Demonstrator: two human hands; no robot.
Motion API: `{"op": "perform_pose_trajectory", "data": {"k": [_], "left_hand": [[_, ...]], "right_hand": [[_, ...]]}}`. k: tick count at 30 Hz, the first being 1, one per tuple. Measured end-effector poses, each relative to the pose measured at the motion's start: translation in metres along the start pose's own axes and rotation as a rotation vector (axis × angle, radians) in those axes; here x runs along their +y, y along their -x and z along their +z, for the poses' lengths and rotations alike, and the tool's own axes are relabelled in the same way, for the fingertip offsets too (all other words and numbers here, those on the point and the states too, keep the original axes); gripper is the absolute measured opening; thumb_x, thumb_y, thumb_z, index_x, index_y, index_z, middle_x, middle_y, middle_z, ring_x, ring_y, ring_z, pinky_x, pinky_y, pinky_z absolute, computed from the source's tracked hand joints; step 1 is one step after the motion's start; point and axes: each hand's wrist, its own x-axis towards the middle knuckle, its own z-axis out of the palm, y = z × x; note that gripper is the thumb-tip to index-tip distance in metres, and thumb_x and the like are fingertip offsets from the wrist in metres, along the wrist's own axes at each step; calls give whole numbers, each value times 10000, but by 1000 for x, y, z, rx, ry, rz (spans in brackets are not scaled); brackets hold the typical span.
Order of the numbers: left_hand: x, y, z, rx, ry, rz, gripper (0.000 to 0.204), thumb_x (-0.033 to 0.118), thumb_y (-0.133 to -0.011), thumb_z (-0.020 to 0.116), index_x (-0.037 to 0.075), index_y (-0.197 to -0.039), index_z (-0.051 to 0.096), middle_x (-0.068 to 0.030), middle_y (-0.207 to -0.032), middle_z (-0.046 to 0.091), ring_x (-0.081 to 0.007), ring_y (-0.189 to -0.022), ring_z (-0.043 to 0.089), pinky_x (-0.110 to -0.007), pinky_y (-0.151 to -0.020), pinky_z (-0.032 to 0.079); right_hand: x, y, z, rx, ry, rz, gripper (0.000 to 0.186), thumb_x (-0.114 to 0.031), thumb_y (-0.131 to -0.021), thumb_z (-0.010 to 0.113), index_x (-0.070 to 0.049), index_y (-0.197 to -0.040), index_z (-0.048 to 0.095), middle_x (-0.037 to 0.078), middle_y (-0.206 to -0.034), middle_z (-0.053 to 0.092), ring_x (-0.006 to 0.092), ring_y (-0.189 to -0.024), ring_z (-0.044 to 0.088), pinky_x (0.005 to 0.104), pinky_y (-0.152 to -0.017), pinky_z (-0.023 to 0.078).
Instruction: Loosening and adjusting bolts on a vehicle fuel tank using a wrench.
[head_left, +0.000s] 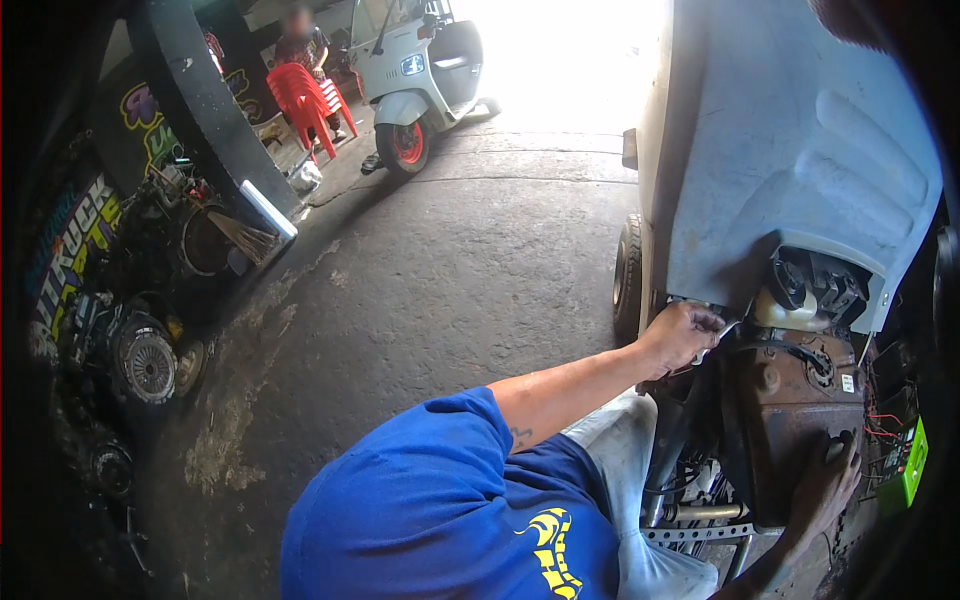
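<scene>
My left hand [682, 338] is closed in a pinch on a thin silvery tool [729, 328], whose exact kind I cannot make out. It works at the lower edge of the grey vehicle body [740, 170], beside a recess. Lower right, my right hand [826, 482] curls its fingers round a small dark round piece [834, 449] against a rusty brown metal tank [790, 405]. Whether that piece is fixed to the tank is unclear. Above the tank sit a yellowed plastic reservoir [787, 312] and a dark hose [785, 347].
A bright green box [905, 465] with thin red wires stands right of the tank. Metal frame parts [700, 512] lie below. Clutch parts [146, 362] and a broom [244, 236] line the left wall. A white three-wheeler [415, 75], red chairs [300, 98] and a person [302, 48] are farther back.
</scene>
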Motion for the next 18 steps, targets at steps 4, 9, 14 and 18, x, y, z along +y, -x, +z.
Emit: {"op": "perform_pose_trajectory", "data": {"k": [4, 9, 14, 18], "left_hand": [[-4, -4, -4, 17, -218, 114, 267, 2, -863, 622, -20, -1126, 661, -51, -895, 685, -78, -755, 581, -225, -714, 474], [12, 5, -6, -29, -287, 60, 266, 38, -885, 610, -1, -1143, 660, -60, -898, 692, -84, -715, 570, -236, -677, 466], [13, 0, -5, 24, -288, 41, 227, 57, -895, 603, -10, -1100, 673, -60, -813, 676, -94, -660, 561, -255, -618, 467], [16, 4, -6, 42, -258, 30, 173, 76, -874, 623, -27, -1001, 677, -59, -739, 642, -104, -647, 562, -280, -586, 470]], "right_hand": [[0, -1, 0, -28, -14, 5, 421, -332, -927, 551, -40, -1230, 571, 177, -1184, 582, 342, -1103, 533, 437, -930, 416], [-5, 2, -2, 5, -10, 23, 400, -308, -921, 567, -48, -1226, 578, 165, -1166, 594, 340, -1089, 544, 442, -919, 426], [-16, 3, 4, 373, -51, -296, 324, -225, -896, 602, -33, -1157, 595, 160, -1120, 597, 340, -1046, 552, 463, -905, 429], [-100, 9, -28, 165, -363, -682, 294, -192, -849, 633, -30, -1091, 596, 158, -1068, 571, 344, -1023, 531, 478, -897, 411]]}}
